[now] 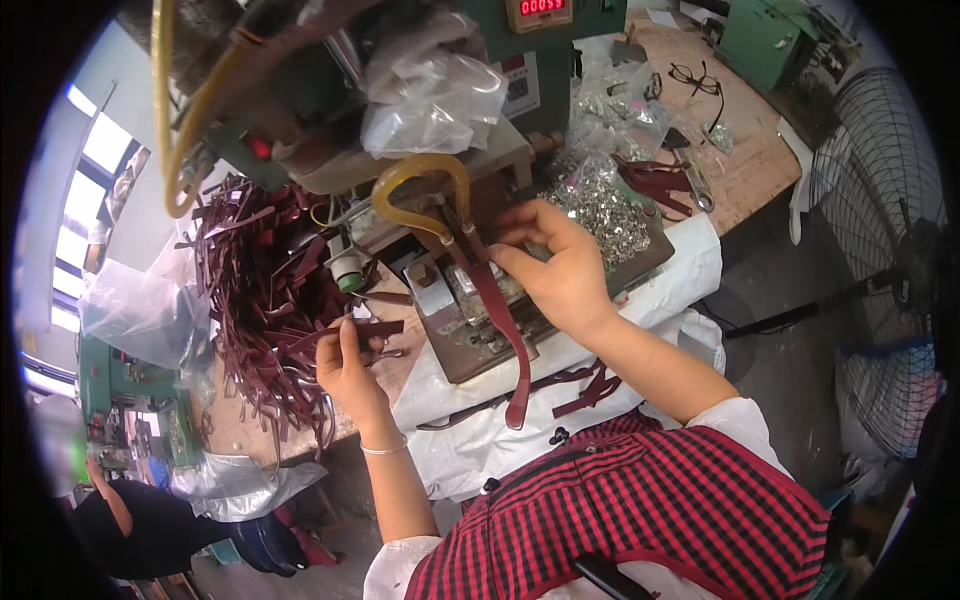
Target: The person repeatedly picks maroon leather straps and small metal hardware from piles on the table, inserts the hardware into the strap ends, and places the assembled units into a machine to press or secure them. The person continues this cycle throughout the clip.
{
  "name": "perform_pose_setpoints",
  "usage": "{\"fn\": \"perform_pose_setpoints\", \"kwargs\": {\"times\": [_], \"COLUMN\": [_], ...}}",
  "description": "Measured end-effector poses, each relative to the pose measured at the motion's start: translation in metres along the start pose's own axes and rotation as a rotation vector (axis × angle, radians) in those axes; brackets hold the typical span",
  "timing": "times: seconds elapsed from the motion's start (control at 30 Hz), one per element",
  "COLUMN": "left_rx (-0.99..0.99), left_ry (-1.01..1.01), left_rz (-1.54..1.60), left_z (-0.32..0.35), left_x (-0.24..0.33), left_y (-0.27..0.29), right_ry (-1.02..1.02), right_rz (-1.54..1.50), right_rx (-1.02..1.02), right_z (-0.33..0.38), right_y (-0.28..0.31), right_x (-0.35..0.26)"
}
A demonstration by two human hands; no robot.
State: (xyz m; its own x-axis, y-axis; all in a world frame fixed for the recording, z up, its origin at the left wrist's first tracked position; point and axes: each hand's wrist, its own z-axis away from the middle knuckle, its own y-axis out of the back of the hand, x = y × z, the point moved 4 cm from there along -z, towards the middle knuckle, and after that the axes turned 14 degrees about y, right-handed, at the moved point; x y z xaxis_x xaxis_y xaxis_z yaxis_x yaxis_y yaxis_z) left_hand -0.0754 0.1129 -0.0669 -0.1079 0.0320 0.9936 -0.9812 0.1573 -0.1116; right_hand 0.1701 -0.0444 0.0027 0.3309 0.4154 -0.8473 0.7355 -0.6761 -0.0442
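Note:
A long maroon strap [503, 312] lies across the metal base of a green press machine, its rounded end hanging over the front edge toward me. My right hand [562, 268] is closed at the strap's far end, thumb and fingers pinched beside the press head; its fingertips are partly hidden there. My left hand [350, 372] is closed on a short dark maroon strap [380, 328], at the near right side of a big heap of similar straps [265, 290]. A looped yellow hose [425, 170] runs to the press head just above the first strap.
Small shiny metal fittings [610, 225] are piled right of the press, with maroon straps [655, 183] and glasses [697, 78] beyond. A green button [350, 280] sits left of the press. A large fan [885, 190] stands at right. Another person [150, 520] is at lower left.

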Motion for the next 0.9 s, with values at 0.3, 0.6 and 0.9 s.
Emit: {"fn": "perform_pose_setpoints", "kwargs": {"times": [0.3,0.6,0.9], "left_rx": [-0.242,-0.406,-0.403], "left_ry": [-0.584,-1.272,-1.323], "left_rz": [-0.031,-0.689,-0.599], "left_z": [0.042,0.105,0.093], "left_x": [0.145,0.111,0.077], "left_y": [-0.081,-0.108,-0.119], "right_ry": [-0.166,0.322,0.155], "right_rz": [-0.281,1.076,0.912], "right_rx": [0.05,-0.08,0.0], "right_z": [-0.003,0.011,0.003], "right_y": [-0.015,0.076,0.116], "right_x": [-0.017,0.003,0.075]}}
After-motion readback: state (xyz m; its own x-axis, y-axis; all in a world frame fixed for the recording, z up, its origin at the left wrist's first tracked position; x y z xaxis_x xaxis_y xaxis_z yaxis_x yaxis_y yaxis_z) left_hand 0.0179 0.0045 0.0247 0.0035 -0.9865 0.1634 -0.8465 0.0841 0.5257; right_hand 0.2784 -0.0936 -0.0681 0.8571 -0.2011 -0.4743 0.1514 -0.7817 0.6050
